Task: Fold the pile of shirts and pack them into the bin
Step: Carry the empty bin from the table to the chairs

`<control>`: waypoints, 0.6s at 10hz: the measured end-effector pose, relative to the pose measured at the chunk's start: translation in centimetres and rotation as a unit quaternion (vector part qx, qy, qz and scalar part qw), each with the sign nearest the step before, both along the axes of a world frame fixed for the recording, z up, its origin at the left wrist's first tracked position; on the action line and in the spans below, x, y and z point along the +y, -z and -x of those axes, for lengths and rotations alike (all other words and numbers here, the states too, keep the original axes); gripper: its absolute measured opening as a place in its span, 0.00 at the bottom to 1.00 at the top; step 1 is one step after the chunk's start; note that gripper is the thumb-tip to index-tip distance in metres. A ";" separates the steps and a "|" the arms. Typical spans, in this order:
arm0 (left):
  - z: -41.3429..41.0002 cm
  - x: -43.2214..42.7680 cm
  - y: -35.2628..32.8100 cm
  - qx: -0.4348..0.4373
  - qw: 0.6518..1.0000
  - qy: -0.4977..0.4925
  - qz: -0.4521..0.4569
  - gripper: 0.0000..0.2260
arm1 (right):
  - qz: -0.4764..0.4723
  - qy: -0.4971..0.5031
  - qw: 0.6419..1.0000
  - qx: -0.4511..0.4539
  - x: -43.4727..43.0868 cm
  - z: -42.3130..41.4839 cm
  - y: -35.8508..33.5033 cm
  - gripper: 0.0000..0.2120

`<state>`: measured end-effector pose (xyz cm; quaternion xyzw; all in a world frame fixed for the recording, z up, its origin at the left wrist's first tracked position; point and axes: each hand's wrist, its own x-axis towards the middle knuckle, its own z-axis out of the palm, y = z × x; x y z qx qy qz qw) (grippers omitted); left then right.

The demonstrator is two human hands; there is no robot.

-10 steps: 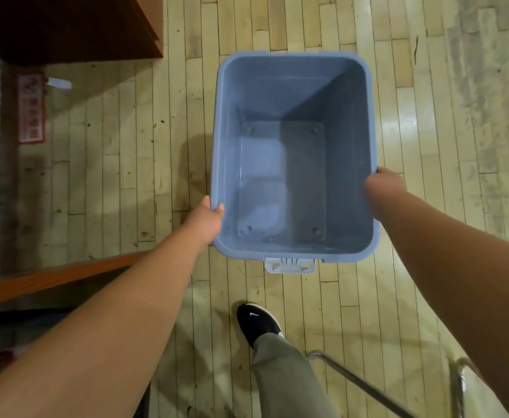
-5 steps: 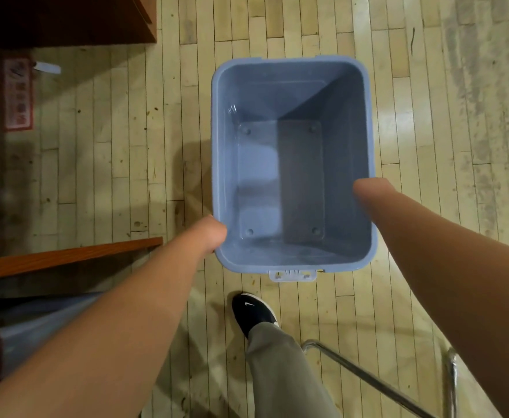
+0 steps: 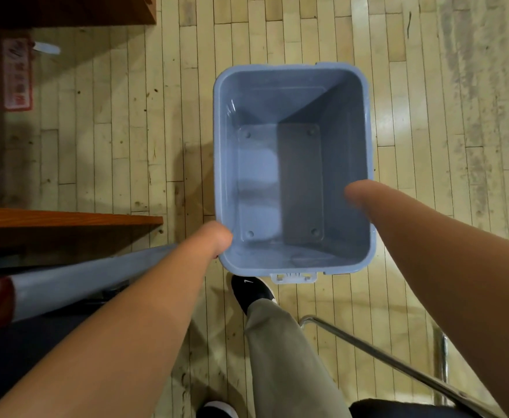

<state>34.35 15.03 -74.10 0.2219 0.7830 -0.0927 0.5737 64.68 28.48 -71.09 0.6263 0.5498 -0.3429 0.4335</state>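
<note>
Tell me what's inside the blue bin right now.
Nothing visible: the bin shows only its bare blue floor and walls. The right hand hides part of the right wall, and the left hand covers the near-left corner.

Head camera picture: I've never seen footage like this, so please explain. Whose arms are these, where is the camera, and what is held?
No machine here: a person wears the camera on their head, so it looks down their own arms. The left hand grips the near left corner of an empty blue bin. The right hand is at its right rim, fingers hidden, so its grip is unclear. Below lies a wooden floor, with the person's black shoe and a metal frame.
</note>
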 end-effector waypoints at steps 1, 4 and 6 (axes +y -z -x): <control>-1.1 -0.4 -2.6 0.014 0.998 0.054 0.012 0.13 | -0.006 0.025 0.999 0.031 -1.0 1.0 -1.7 0.19; -0.9 0.5 -15.7 -0.007 0.998 0.064 -0.018 0.12 | -0.049 0.147 0.975 0.162 -2.6 9.5 -17.0 0.18; 2.7 -0.2 -31.8 -0.041 0.995 -0.026 -0.083 0.09 | -0.038 0.148 0.963 0.220 -2.3 17.5 -29.4 0.17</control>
